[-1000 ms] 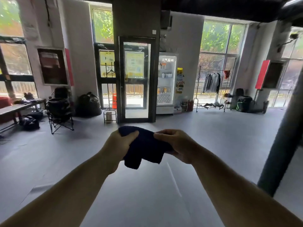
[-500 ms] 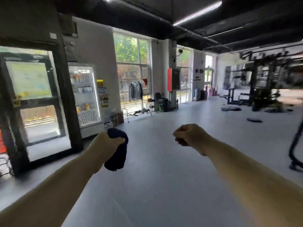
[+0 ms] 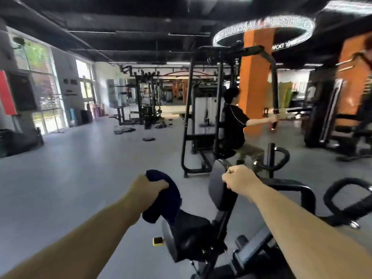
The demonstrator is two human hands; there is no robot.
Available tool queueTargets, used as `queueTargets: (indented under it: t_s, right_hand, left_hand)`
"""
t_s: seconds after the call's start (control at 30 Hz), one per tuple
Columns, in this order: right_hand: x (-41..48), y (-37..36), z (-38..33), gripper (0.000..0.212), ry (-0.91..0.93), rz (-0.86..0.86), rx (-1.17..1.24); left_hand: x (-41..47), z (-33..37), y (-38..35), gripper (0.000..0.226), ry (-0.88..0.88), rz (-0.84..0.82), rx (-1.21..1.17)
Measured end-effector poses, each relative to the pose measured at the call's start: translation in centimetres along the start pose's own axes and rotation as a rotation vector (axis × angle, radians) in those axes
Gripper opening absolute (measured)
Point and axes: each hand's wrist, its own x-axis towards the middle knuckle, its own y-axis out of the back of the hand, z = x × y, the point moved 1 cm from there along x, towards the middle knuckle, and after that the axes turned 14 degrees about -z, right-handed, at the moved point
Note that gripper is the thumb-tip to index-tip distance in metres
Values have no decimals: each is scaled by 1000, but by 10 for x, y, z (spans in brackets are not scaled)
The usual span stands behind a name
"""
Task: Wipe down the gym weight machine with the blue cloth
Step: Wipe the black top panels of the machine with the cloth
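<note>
While my left hand (image 3: pixel 149 190) grips the bunched blue cloth (image 3: pixel 169 200), fingers clamped round it, the cloth hangs over the black seat (image 3: pixel 191 228) of the weight machine (image 3: pixel 291 184). My right hand (image 3: pixel 239 181) hovers before the machine's back pad (image 3: pixel 219 196), fingers curled together into a bare fist.

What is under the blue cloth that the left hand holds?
Below the blue cloth, gripped by the left hand, is the machine's black seat, with a yellow knob further down. The cloth's hanging end hides part of the seat's edge, so whether they touch cannot be told.
</note>
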Motion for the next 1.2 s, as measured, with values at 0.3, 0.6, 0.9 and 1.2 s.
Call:
queueTargets:
  t_s: [0.3, 0.6, 0.9, 1.2]
  right_hand:
    - [19, 93, 42, 30, -287, 319, -159]
    - [-23, 190, 68, 22, -752, 781, -222]
    - [-77, 249, 42, 26, -949, 1159, -429]
    - [-106, 297, 10, 15, -1076, 1370, -692]
  left_hand:
    - [167, 77, -112, 13, -134, -390, 71]
    - [274, 177, -250, 11, -437, -864, 87]
    - [233, 264, -399, 13, -500, -1388, -216]
    - [177, 341, -469, 28, -684, -1738, -370]
